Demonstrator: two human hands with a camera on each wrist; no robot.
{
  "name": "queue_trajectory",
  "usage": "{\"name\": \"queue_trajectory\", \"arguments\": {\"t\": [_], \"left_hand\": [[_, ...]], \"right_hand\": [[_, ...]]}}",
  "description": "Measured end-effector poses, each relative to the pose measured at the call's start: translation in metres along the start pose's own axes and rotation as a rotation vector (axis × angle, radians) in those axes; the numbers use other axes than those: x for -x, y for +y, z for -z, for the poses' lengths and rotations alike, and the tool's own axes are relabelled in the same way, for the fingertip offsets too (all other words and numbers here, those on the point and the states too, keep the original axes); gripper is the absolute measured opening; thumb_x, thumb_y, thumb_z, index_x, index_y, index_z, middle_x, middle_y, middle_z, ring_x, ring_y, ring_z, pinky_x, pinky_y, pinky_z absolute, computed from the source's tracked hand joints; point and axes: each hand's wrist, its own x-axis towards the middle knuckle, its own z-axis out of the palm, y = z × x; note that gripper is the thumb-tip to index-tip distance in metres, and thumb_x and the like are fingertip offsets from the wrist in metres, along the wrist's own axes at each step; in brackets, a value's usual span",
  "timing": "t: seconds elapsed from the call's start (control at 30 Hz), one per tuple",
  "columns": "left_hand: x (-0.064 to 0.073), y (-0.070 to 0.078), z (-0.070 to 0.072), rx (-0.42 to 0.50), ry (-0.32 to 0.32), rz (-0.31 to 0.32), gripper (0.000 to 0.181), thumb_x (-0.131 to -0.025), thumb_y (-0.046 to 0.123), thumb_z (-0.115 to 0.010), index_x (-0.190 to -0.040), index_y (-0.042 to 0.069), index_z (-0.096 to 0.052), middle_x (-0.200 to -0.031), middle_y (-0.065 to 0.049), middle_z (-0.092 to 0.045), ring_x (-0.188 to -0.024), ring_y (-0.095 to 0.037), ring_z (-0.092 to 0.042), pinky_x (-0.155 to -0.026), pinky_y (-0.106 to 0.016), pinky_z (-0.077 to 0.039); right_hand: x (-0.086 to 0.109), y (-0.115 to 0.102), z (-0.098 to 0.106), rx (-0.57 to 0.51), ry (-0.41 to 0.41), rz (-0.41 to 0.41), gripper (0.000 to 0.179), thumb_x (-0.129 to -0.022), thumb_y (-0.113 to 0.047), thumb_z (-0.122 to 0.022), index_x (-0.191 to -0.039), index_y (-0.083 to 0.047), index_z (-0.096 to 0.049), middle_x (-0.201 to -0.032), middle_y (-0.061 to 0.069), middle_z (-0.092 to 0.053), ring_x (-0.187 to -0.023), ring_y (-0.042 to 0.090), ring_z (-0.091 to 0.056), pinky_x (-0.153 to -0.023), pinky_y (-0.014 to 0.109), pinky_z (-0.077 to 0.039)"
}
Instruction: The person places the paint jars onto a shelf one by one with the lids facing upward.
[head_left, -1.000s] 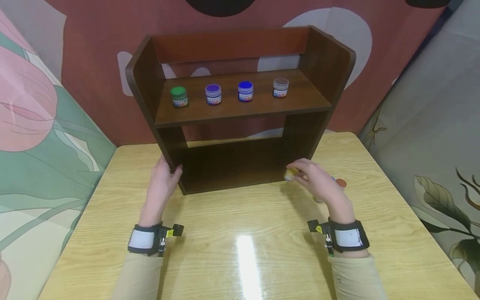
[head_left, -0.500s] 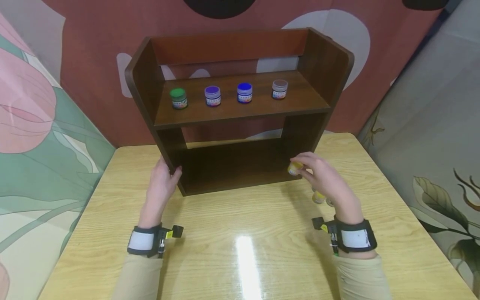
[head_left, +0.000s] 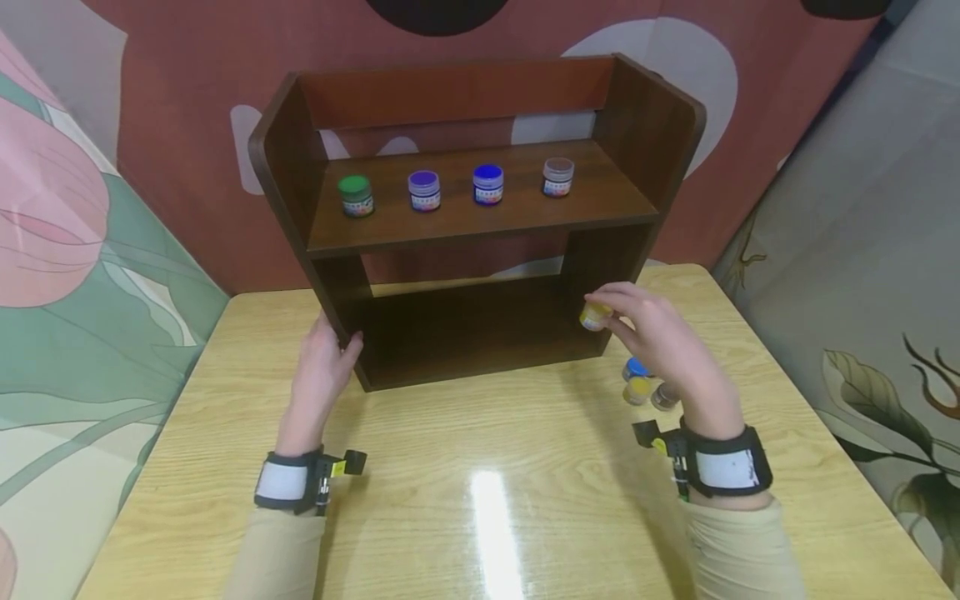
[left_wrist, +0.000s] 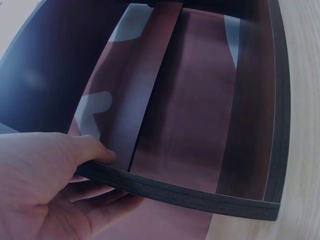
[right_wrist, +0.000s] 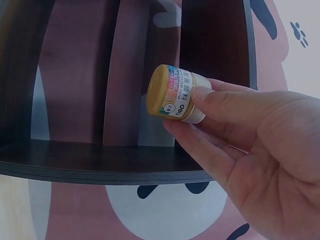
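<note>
A small jar of ochre-yellow paint (head_left: 595,316) is pinched between the thumb and fingers of my right hand (head_left: 663,337), in front of the shelf's lower right side. In the right wrist view the paint jar (right_wrist: 172,93) lies tilted, its printed label showing. My left hand (head_left: 321,362) grips the left side panel of a dark brown wooden shelf (head_left: 480,237); in the left wrist view the thumb is on one face of the panel edge (left_wrist: 190,196) and the fingers on the other. Along the upper board stand a green jar (head_left: 356,197), a purple jar (head_left: 424,192), a blue jar (head_left: 488,185) and a clear-lidded jar (head_left: 558,177).
Beside my right wrist, a blue-lidded jar (head_left: 635,369), a yellow jar (head_left: 637,391) and a greyish-brown jar (head_left: 664,396) stand close together on the pale wooden table (head_left: 420,483). A patterned cloth (head_left: 180,208) hangs behind the shelf.
The right hand has moved slightly up and to the right with the yellow paint jar, uncovering more of the jars on the table. The left hand stays on the shelf panel.
</note>
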Motion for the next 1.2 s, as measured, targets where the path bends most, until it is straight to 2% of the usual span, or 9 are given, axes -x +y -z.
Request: {"name": "queue_trajectory", "arguments": {"t": [0.23, 0.63, 0.9, 1.2], "left_hand": [[0.000, 0.000, 0.000, -0.001, -0.003, 0.008, 0.040, -0.098, 0.003, -0.061, -0.132, -0.010, -0.045, -0.122, -0.034, -0.057, -0.113, -0.050, -0.059, -0.092, -0.061, -0.051], [0.000, 0.000, 0.000, 0.008, -0.008, 0.005, 0.040, -0.098, 0.002, -0.062, -0.131, -0.010, -0.045, -0.121, -0.034, -0.057, -0.112, -0.049, -0.059, -0.093, -0.061, -0.050], [-0.001, 0.000, 0.001, 0.003, -0.015, 0.012, 0.040, -0.098, 0.002, -0.062, -0.131, -0.010, -0.045, -0.120, -0.034, -0.057, -0.111, -0.049, -0.059, -0.091, -0.061, -0.051], [0.000, 0.000, 0.001, 0.010, -0.018, 0.019, 0.040, -0.098, 0.003, -0.061, -0.132, -0.011, -0.044, -0.123, -0.034, -0.057, -0.114, -0.050, -0.058, -0.094, -0.061, -0.050]], "right_hand": [[-0.004, -0.006, 0.007, -0.001, 0.010, 0.002, 0.039, -0.087, 0.015, -0.070, -0.126, 0.006, -0.066, -0.125, 0.024, -0.063, -0.110, 0.041, -0.063, -0.085, 0.052, -0.056], [-0.010, -0.015, 0.021, 0.034, 0.108, 0.081, 0.042, -0.084, 0.018, -0.072, -0.123, 0.006, -0.067, -0.124, 0.021, -0.065, -0.112, 0.038, -0.063, -0.090, 0.053, -0.054], [-0.013, -0.023, 0.029, 0.051, 0.149, 0.051, 0.043, -0.082, 0.016, -0.075, -0.124, 0.007, -0.067, -0.125, 0.023, -0.063, -0.113, 0.041, -0.062, -0.094, 0.058, -0.051], [-0.020, -0.029, 0.037, 0.093, 0.269, 0.081, 0.045, -0.083, 0.019, -0.072, -0.125, 0.005, -0.068, -0.128, 0.020, -0.063, -0.113, 0.037, -0.063, -0.093, 0.054, -0.053]]}}
